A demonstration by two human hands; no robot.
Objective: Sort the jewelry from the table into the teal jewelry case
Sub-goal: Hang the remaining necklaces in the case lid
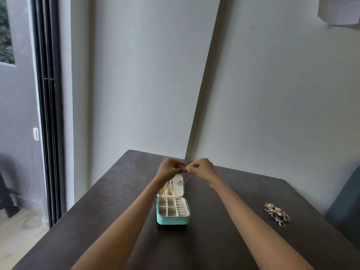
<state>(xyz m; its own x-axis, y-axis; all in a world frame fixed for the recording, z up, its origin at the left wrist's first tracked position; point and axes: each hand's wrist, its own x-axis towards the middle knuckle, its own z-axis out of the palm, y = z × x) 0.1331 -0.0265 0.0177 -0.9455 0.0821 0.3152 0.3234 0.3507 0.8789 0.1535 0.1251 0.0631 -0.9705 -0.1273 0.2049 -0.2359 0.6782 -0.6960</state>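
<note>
The teal jewelry case (pixel 172 220) stands open in the middle of the dark table, its cream compartments showing no jewelry. Gold chains (pixel 165 189) hang inside its raised lid. Above the lid, my left hand (pixel 169 169) and my right hand (pixel 202 169) meet fingertip to fingertip, both pinching the ends of a thin necklace chain (pixel 188 177) that droops in front of the lid. A pile of loose jewelry (pixel 276 214) lies on the table to the right, apart from both hands.
The dark table (pixel 214 240) runs up to a white wall and a leaning panel behind it. A teal chair (pixel 348 207) stands at the right edge. A sliding door frame (pixel 48 114) is on the left, with a floor drain below.
</note>
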